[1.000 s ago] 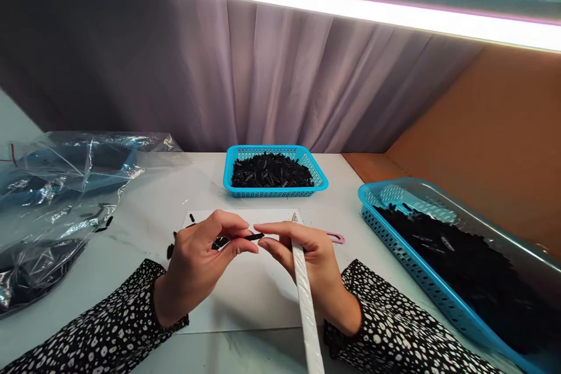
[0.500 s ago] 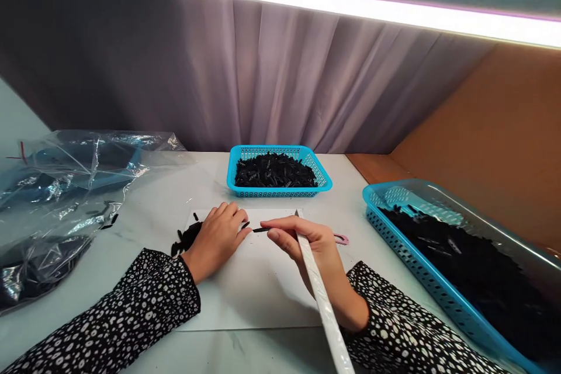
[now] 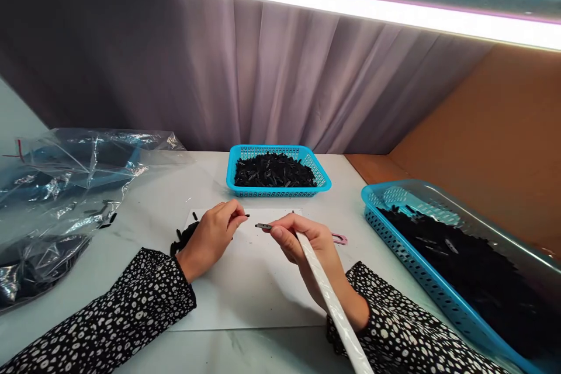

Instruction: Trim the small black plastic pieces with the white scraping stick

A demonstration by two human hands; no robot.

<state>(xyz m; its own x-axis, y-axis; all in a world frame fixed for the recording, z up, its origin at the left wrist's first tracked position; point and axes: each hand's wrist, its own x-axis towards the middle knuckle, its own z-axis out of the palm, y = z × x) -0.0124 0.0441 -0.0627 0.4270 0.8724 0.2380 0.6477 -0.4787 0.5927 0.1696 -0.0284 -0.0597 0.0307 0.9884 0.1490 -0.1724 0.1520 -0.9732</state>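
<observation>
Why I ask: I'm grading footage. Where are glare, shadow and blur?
Head view: the light tube blows out white; the plastic bag glints; the right hand, gripping the white stick, casts a shadow on the paper sheet; the left hand and its pinched black piece look sharp.

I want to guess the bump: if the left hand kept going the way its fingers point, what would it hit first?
Probably the small dark piece pinched by the right hand; the left hand points at it, though depth is unclear.
</observation>
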